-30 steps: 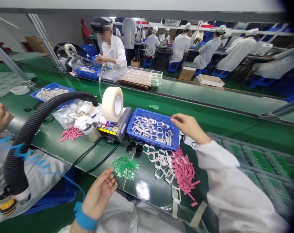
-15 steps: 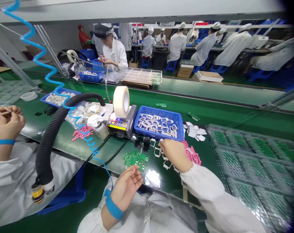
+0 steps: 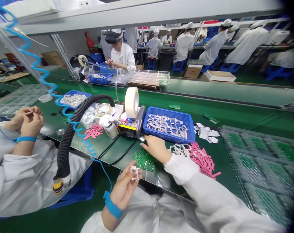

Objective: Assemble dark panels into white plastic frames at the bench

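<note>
1. small white frame [image 3: 134,173], thin, hollow and rectangular, is pinched firmly between the fingers of the left hand [image 3: 124,187], above the palm; a blue wrist strap [image 3: 112,208] circles that wrist.
2. the right hand [image 3: 156,149] curves downward beside the blue plastic tray [image 3: 170,111], which is heaped with frames. a small dark tip shows at its fingers, but i cannot tell whether it grasps anything.
3. rough-edged green circuit boards [image 3: 144,160] lie just below that hand on the glossy green bench [image 3: 118,152].
4. loose white frames [image 3: 178,149] and matte pink strips [image 3: 202,158] lie scattered to the right.
5. a co-worker's hands [image 3: 28,121] meet near a black ribbed hose [image 3: 69,142].
</note>
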`<act>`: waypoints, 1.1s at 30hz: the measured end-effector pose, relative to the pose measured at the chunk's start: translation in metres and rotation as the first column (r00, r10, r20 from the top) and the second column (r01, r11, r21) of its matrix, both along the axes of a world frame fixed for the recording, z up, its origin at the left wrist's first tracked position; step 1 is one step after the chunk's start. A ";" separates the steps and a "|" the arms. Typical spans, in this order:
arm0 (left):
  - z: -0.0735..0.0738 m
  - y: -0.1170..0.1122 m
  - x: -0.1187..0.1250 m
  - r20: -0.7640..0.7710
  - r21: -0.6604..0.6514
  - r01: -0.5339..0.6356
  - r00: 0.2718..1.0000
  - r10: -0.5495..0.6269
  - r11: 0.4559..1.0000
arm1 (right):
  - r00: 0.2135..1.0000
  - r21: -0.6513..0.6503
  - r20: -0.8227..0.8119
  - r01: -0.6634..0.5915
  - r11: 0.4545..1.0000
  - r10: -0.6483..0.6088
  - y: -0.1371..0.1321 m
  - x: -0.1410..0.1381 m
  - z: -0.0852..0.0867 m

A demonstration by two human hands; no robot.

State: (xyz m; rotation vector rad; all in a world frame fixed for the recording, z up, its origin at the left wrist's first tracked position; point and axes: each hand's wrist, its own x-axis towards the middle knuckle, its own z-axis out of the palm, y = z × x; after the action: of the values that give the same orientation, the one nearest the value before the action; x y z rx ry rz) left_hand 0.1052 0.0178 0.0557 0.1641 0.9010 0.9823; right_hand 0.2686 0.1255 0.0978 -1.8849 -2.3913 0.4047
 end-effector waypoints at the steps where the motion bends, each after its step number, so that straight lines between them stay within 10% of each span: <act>1: -0.001 -0.002 -0.006 -0.005 -0.007 -0.016 1.000 0.016 1.000 | 0.999 -0.005 0.035 0.034 0.999 -0.034 0.010 -0.005 -0.007; 9: -0.012 -0.017 -0.050 -0.089 -0.052 -0.179 0.981 0.174 0.982 | 0.991 -0.009 0.084 0.108 0.994 -0.107 0.030 -0.017 -0.036; 17: -0.029 -0.027 -0.146 -0.025 -0.108 -0.555 0.831 0.556 0.825 | 0.966 -0.073 -0.259 -0.015 0.997 -0.004 -0.007 -0.020 0.015; 23: -0.033 -0.041 -0.206 -0.121 -0.040 -0.657 0.751 0.649 0.753 | 0.730 -0.406 -0.676 -0.486 0.774 0.103 -0.024 -0.148 0.013; 28: -0.039 -0.057 -0.213 -0.344 0.161 -0.585 0.721 0.601 0.795 | 0.677 -0.599 -0.724 -0.525 0.605 -0.130 -0.047 -0.253 -0.038; 33: -0.046 -0.056 -0.219 -0.373 0.155 -0.609 0.693 0.617 0.778 | 0.599 -0.669 -0.725 -0.497 0.552 -0.340 -0.076 -0.276 -0.058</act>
State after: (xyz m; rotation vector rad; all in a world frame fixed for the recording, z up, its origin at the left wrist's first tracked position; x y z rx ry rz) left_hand -0.1142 -0.0385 0.0097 0.0782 1.3811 1.6277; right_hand -0.0073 0.0492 0.0400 -1.1501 -1.6350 2.2188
